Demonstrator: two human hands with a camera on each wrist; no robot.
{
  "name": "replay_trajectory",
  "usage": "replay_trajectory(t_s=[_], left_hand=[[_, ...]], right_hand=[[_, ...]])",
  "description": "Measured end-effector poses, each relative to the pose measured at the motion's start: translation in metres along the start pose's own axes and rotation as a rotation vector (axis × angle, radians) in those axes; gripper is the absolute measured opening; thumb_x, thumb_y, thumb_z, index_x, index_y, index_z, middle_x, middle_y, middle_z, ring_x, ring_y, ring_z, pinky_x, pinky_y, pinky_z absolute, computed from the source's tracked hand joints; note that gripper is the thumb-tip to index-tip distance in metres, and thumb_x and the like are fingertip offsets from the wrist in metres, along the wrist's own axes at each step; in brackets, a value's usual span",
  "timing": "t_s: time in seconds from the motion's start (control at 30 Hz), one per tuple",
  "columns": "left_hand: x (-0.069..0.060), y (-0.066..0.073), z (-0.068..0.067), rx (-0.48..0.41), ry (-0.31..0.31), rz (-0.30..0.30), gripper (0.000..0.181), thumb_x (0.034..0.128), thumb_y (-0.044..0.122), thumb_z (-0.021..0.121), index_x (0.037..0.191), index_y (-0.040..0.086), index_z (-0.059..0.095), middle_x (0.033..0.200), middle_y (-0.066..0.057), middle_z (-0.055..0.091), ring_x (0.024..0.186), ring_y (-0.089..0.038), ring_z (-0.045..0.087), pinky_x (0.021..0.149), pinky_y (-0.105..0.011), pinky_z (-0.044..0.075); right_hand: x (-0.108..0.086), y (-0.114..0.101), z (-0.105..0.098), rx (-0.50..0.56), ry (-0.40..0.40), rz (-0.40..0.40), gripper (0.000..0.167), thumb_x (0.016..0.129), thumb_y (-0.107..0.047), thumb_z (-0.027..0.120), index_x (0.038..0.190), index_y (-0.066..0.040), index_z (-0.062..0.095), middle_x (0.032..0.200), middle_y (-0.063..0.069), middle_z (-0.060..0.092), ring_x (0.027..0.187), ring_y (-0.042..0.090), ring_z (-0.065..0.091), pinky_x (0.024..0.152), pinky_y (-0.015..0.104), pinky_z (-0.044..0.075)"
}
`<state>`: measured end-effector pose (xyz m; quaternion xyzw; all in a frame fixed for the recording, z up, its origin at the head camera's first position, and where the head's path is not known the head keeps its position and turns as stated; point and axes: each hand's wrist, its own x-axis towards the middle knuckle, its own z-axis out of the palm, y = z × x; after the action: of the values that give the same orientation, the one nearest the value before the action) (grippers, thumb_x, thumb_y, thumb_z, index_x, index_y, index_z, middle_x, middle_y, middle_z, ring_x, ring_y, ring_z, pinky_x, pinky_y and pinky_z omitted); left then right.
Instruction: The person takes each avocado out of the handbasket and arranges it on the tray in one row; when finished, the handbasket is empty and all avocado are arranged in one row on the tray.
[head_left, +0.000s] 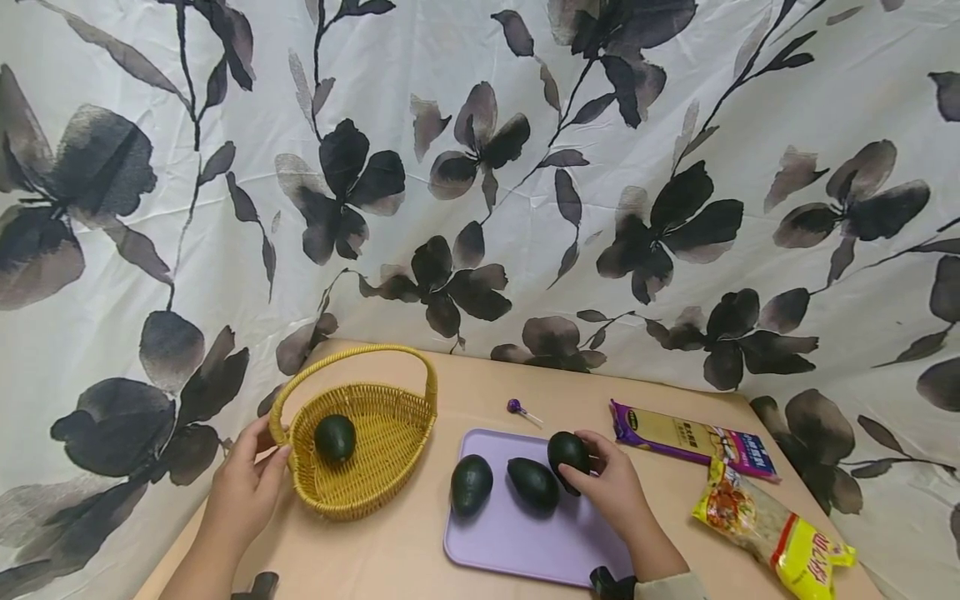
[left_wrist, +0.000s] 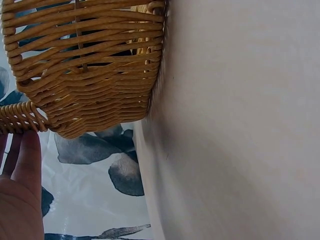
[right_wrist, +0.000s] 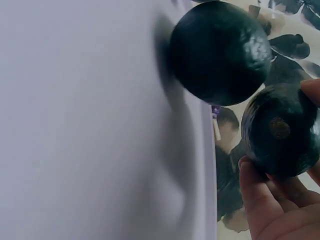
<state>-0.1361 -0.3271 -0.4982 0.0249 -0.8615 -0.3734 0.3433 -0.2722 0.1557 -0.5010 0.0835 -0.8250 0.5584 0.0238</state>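
Note:
My left hand grips the handle base of a yellow wicker basket at its left side. In the left wrist view, fingertips press against the woven handle. One dark green avocado lies in the basket. My right hand holds another avocado between thumb and fingers, over the right part of a lilac tray. Two more avocados, one at the left and one in the middle, lie on the tray. The right wrist view shows the held avocado apart from the tray surface.
Behind the tray lies a purple lollipop. A purple-and-gold packet and a yellow-and-red food bag lie on the right of the beige table. A floral curtain hangs along the table's back edge.

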Motion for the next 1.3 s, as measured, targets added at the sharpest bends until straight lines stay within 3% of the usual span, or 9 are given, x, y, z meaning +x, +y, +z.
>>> replay_trajectory(t_s=[0.57, 0.8, 1.13, 1.3], left_hand=[[0.0, 0.0, 0.001, -0.007, -0.007, -0.013, 0.052, 0.1026, 0.007, 0.061, 0.151, 0.004, 0.042, 0.129, -0.019, 0.061, 0.117, 0.027, 0.037, 0.094, 0.005, 0.041], [0.001, 0.0, 0.001, -0.012, 0.006, 0.007, 0.052, 0.1022, 0.005, 0.061, 0.151, 0.003, 0.041, 0.128, -0.02, 0.06, 0.117, 0.026, 0.037, 0.095, 0.006, 0.041], [0.001, 0.002, -0.002, -0.007, -0.01, -0.018, 0.055, 0.1027, 0.008, 0.061, 0.153, 0.005, 0.039, 0.13, -0.019, 0.06, 0.116, 0.028, 0.035, 0.093, 0.006, 0.04], [0.0, 0.003, -0.001, -0.007, -0.012, -0.02, 0.055, 0.1026, 0.008, 0.062, 0.153, 0.005, 0.039, 0.13, -0.019, 0.06, 0.117, 0.028, 0.034, 0.093, 0.007, 0.039]], right_hand=[[-0.002, 0.01, -0.003, -0.086, -0.056, 0.04, 0.06, 0.079, -0.014, 0.089, 0.133, -0.007, 0.064, 0.123, 0.017, 0.07, 0.096, 0.025, 0.07, 0.076, 0.03, 0.066], [-0.01, 0.005, 0.001, -0.13, -0.099, 0.069, 0.061, 0.077, -0.019, 0.091, 0.131, -0.007, 0.065, 0.124, 0.018, 0.07, 0.1, 0.027, 0.071, 0.078, 0.037, 0.067], [-0.015, 0.008, 0.011, -0.196, -0.149, 0.024, 0.064, 0.077, -0.023, 0.091, 0.133, -0.008, 0.064, 0.129, 0.016, 0.069, 0.111, 0.033, 0.07, 0.095, 0.048, 0.062], [-0.019, 0.006, 0.012, -0.198, -0.164, 0.026, 0.067, 0.077, -0.021, 0.091, 0.136, -0.007, 0.062, 0.13, 0.016, 0.068, 0.106, 0.03, 0.07, 0.089, 0.043, 0.064]])
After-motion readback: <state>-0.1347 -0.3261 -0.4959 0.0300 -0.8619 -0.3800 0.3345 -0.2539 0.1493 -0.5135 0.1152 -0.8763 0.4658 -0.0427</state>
